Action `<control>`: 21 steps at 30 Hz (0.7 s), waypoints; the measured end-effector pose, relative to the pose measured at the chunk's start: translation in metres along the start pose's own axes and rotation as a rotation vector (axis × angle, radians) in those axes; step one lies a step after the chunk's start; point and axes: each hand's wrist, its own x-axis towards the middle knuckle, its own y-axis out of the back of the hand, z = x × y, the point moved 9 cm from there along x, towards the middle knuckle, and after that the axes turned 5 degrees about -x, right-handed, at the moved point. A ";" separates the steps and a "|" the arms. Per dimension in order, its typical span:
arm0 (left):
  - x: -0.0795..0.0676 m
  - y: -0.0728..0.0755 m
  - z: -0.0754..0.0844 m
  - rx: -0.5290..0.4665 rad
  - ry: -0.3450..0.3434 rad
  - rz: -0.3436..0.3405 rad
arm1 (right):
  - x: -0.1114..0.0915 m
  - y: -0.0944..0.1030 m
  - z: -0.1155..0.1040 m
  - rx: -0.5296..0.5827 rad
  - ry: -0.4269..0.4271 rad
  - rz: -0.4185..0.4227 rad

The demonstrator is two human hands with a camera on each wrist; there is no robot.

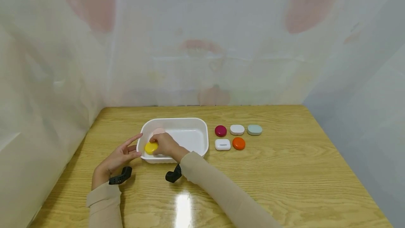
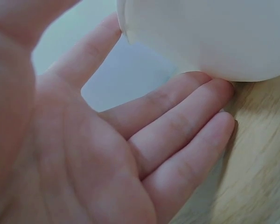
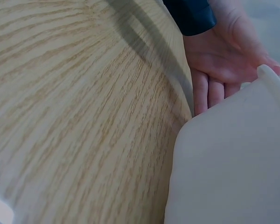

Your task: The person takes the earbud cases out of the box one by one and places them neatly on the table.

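A white plastic basin (image 1: 193, 124) stands on the table. My right hand (image 1: 166, 145) reaches over its near wall and pinches a round yellow case (image 1: 150, 147) low in the left end. Just behind that hand lies a pale pink round item (image 1: 159, 130), partly covered by it. At the basin's left end my left hand (image 1: 117, 157) touches the rim with its index finger and thumb, fingers fairly straight. The left wrist view shows the other fingers of the left hand (image 2: 98, 140) against the lower outer wall. In the right wrist view, the basin wall hides the right hand's grip.
Right of the basin sit a dark red round case (image 1: 220, 131), a white oval case (image 1: 237, 129), a grey-green oval case (image 1: 254, 130), a white earbud case (image 1: 223, 145) and an orange round case (image 1: 238, 143). A pale sheet (image 1: 202, 73) hangs behind the wooden table (image 1: 284, 178).
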 end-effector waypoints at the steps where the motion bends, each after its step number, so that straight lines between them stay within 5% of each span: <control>1: 0.000 0.000 0.000 0.011 0.005 0.006 | 0.000 0.000 0.000 -0.004 0.000 -0.001; 21: 0.001 0.001 -0.002 0.037 0.015 0.018 | -0.002 0.005 -0.001 0.067 0.032 0.022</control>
